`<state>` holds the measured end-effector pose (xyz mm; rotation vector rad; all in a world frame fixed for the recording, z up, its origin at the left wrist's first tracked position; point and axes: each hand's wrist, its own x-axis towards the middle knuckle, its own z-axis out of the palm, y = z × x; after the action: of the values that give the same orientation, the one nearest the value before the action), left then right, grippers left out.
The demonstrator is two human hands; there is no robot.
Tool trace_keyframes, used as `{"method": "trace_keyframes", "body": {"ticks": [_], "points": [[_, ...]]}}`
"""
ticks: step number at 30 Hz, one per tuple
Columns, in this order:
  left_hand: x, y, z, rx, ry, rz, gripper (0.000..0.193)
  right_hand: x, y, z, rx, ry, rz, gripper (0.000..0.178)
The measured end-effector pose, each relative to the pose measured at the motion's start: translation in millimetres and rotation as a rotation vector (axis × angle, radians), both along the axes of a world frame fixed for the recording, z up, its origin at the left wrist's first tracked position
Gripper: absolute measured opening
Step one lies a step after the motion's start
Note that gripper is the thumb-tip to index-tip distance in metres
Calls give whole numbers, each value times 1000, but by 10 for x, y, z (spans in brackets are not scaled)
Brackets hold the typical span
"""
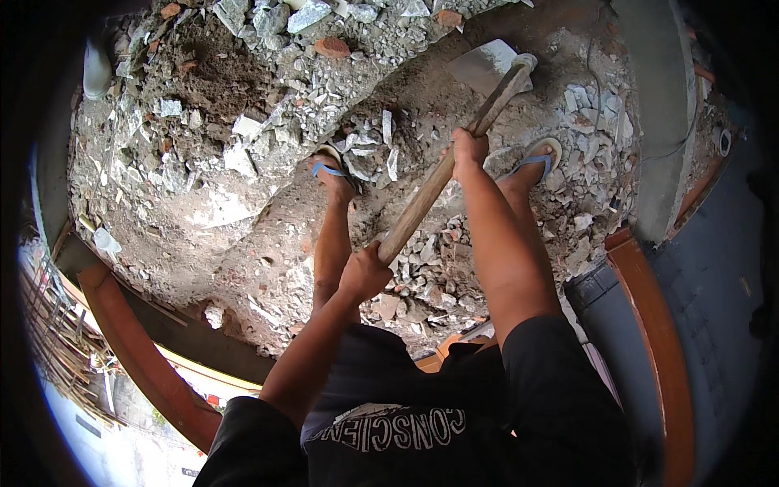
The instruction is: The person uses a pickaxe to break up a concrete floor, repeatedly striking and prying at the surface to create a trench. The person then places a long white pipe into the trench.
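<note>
A hoe (430, 191) with a long wooden handle runs diagonally from my waist up to the right. Its broad flat metal blade (484, 66) rests on or just above the brown dirt at the far end; I cannot tell which. Close to my body, my left hand (365, 273) is wrapped round the lower end of the handle. Farther up, my right hand (469, 154) grips the handle nearer the blade. Broken concrete and stones (426, 268) lie beneath the handle, between my sandalled feet.
Rubble with white chunks (240, 160) and a reddish brick piece (332, 47) heaps up at the far left. A grey concrete ledge (659, 122) borders the right side. An orange-brown beam (146, 357) curves at the lower left, with a drop beyond it. A thin cable (596, 89) lies near the ledge.
</note>
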<state>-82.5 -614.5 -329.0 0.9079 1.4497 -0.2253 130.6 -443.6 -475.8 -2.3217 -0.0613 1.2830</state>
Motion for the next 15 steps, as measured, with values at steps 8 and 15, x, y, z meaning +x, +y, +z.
{"method": "trace_keyframes", "body": {"ticks": [8,15], "points": [[-801,-290,783,-154,154,53,43,-1040,-777,129,-59,15,88,37],[-929,-200,1283,-230,232,37,37,-1464,-967,230,-175,232,12,19]]}}
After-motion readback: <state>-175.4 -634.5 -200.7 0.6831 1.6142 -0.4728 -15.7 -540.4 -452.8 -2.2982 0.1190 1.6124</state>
